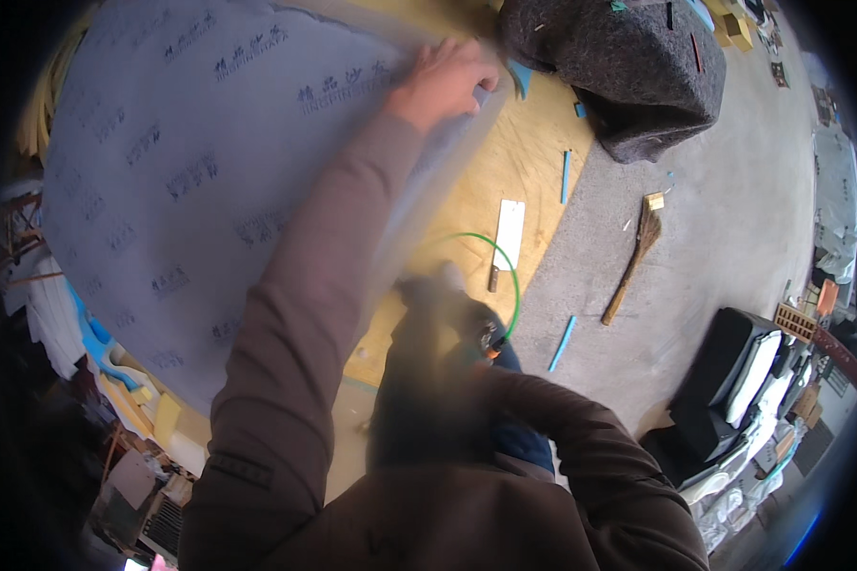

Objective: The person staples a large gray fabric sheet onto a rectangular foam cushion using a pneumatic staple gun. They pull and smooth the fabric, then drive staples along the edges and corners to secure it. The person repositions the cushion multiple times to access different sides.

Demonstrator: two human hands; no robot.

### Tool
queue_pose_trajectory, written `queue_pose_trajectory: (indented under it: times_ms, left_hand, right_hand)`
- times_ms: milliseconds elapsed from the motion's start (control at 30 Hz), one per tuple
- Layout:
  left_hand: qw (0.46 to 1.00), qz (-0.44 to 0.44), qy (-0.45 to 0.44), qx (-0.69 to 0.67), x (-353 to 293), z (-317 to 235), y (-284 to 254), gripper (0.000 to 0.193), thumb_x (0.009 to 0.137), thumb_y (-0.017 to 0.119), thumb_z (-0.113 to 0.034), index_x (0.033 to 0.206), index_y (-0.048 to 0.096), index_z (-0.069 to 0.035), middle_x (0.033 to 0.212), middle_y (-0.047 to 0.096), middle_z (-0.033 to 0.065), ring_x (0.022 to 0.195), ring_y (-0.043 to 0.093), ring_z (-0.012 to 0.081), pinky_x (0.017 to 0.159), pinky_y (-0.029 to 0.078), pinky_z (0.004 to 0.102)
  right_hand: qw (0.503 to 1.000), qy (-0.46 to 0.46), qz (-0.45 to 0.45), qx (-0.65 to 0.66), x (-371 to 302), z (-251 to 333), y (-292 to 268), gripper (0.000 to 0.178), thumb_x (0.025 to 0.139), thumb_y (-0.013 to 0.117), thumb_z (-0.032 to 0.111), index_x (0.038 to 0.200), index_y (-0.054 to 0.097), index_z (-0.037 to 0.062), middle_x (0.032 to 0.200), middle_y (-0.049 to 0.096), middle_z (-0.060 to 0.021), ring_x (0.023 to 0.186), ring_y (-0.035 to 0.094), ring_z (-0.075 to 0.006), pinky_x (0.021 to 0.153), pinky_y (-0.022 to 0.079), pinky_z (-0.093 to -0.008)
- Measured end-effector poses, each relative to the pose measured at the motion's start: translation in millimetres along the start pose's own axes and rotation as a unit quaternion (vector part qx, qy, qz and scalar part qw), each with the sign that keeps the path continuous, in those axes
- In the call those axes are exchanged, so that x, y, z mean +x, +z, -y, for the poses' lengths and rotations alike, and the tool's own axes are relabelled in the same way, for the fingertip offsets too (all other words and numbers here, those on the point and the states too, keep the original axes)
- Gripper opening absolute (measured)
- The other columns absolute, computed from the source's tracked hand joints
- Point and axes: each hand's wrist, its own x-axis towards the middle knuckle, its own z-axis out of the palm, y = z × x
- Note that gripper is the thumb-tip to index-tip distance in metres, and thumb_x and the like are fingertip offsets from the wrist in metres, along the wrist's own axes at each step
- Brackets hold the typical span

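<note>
A large grey-blue fabric sheet (229, 162) with dark printing spreads over the left side, apparently over a padded shape. My left hand (445, 81) reaches across it to the far right edge, fingers curled over that edge and gripping the fabric. Close to my body, my right hand (462, 366) is smeared by motion, and its fingers cannot be made out. Beside it shows a metal fitting (491, 341) with a bit of orange, where a thin green hose (517, 295) curves in. Whatever tool may be there is blurred. A cleaver (508, 233) with a dark handle lies beyond the hose.
The yellowish board (533, 124) lies beneath. A dark grey felt-covered piece (619, 71) stands at the far right of it. On the grey surface lie a wooden-handled brush (635, 257) and blue strips (562, 343). Black cushions (719, 381) and wrapped goods line the right; foam offcuts (152, 400) sit left.
</note>
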Motion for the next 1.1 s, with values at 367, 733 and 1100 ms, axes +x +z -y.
queue_pose_trajectory:
  times_ms: [367,733,1100]
  left_hand:
    - [1.0,-0.002,-0.004,-0.022,8.9,7.8,8.6,0.005,0.091,0.076,-0.021,0.092,0.072,-0.018,0.11,0.066,0.0031,0.123,0.059,0.0318,0.108,0.042,0.0502]
    - [0.984,-0.176,-0.007,0.005,-13.7,-8.2,28.8,0.01,0.089,0.084,-0.022,0.094,0.075,-0.017,0.11,0.068,-0.0009,0.12,0.058,0.0289,0.109,0.04,0.0478]
    - [0.936,-0.248,-0.243,-0.057,-37.1,-66.6,39.2,0.057,0.086,0.089,-0.016,0.135,0.062,-0.002,0.144,0.057,0.0187,0.134,0.052,0.0428,0.113,0.046,0.051]
  right_hand:
    - [0.891,0.133,-0.145,0.408,-61.7,-28.6,-149.2,0.032,0.097,0.087,0.026,0.121,0.079,0.0058,0.119,0.081,-0.0056,0.104,0.075,-0.0135,0.091,0.06,-0.0347]
    - [0.757,0.277,-0.136,0.576,-93.0,-88.3,-225.1,0.027,0.096,0.083,0.013,0.115,0.075,-0.0038,0.088,0.076,-0.0055,0.078,0.071,-0.0105,0.069,0.058,-0.0314]
    - [0.791,0.253,-0.222,0.512,-105.2,-128.4,-258.5,0.015,0.092,0.081,0.013,0.1,0.082,0.0002,0.084,0.077,-0.0049,0.07,0.07,-0.0128,0.066,0.055,-0.029]
